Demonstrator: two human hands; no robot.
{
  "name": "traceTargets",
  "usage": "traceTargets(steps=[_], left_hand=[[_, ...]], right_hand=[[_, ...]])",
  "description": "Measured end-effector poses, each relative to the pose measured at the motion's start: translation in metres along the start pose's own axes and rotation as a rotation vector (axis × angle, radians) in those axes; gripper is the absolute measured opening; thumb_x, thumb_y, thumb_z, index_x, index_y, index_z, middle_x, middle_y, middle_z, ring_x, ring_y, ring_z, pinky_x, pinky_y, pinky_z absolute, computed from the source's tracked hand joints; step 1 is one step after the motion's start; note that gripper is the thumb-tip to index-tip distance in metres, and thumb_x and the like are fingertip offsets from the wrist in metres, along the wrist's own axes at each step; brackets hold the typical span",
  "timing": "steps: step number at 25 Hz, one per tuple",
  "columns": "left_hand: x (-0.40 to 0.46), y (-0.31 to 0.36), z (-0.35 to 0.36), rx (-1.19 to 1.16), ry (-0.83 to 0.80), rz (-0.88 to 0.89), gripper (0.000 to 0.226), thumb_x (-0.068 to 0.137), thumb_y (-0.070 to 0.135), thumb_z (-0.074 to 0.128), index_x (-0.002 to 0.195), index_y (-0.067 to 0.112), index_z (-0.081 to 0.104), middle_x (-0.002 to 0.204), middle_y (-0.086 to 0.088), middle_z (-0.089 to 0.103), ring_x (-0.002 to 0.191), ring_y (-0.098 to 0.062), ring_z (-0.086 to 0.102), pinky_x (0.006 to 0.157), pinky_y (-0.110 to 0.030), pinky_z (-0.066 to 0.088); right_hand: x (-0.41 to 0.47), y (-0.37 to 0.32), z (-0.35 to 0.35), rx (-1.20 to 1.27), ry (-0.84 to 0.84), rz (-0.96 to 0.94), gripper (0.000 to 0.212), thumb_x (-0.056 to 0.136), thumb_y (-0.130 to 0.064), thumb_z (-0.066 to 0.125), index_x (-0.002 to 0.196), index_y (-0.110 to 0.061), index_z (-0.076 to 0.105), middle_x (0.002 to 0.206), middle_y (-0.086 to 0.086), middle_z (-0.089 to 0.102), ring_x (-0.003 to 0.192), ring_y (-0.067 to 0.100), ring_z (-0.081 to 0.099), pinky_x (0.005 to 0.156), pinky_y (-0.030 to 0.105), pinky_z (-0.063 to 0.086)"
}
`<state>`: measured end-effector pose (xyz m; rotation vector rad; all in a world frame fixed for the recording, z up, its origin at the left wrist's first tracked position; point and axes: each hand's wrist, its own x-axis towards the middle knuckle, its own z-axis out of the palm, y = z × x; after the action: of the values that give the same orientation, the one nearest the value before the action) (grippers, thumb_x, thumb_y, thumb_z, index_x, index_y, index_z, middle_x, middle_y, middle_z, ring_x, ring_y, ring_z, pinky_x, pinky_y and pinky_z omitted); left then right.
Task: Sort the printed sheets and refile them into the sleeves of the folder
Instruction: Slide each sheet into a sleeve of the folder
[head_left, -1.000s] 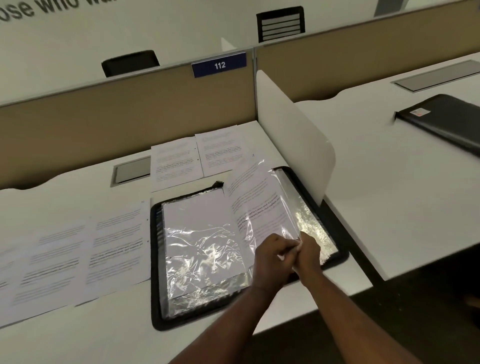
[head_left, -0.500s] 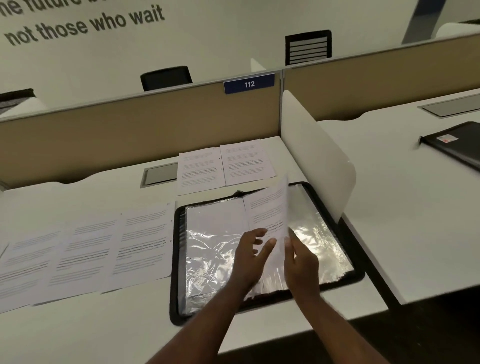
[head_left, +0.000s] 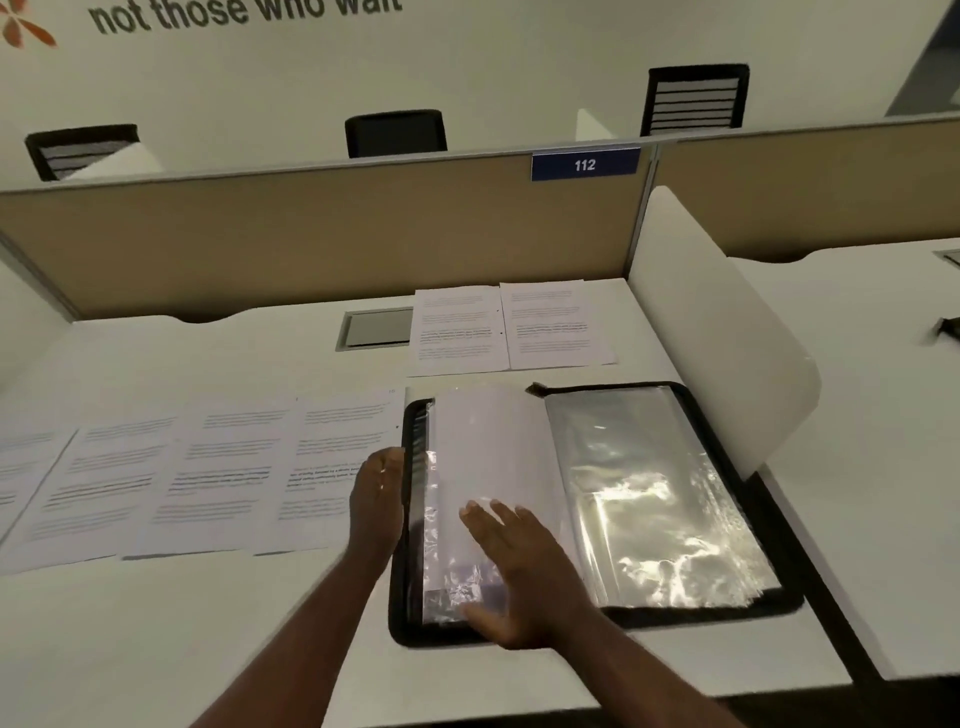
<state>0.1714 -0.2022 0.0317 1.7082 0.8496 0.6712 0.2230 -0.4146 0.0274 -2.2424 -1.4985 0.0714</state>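
Hand (head_left: 519, 566) flat on glossy, crinkled sleeve (head_left: 467, 519).

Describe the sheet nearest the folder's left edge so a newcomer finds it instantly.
Start at the open black folder in front of the beige partition with the blue 112 plate. Left of it, a row of printed sheets lies along the desk. The target sheet is the rightmost in that row, the only one the left hand reaches over.
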Motion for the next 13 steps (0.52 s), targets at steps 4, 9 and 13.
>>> traceTargets(steps=[4,9,13], left_hand=[[0.052,-0.015,-0.011,0.078,-0.023,0.058,0.023,0.101,0.034,0.049,0.109,0.02,0.064,0.107,0.003,0.065,0.101,-0.015,0.061,0.087,-0.031,0.051],[0.136,-0.023,-0.003,0.132,-0.118,0.125,0.024,0.094,0.031,0.06,0.117,0.023,0.06,0.11,0.015,0.057,0.1,-0.004,0.058,0.074,-0.014,0.045],[0.196,-0.028,0.013,0.151,-0.17,0.154,0.034,0.09,0.026,0.068,0.123,0.023,0.057,0.116,0.014,0.055,0.101,0.0,0.055,0.076,-0.01,0.041]], right_hand=[[0.053,0.017,0.007,0.025,0.02,0.076,0.095,0.079,-0.076,0.047,0.154,-0.028,0.013,0.159,-0.012,0.014,0.147,0.011,0.01,0.119,0.031,0.006],[0.146,0.056,0.02,0.073,0.138,0.271,0.085,0.087,-0.074,0.032,0.153,-0.022,0.019,0.156,-0.01,0.017,0.144,0.009,0.012,0.116,0.029,0.015],[0.212,0.099,0.025,0.083,0.207,0.462,0.079,0.091,-0.066,0.032,0.152,-0.016,0.024,0.157,0.0,0.027,0.145,0.018,0.022,0.116,0.031,0.02]])
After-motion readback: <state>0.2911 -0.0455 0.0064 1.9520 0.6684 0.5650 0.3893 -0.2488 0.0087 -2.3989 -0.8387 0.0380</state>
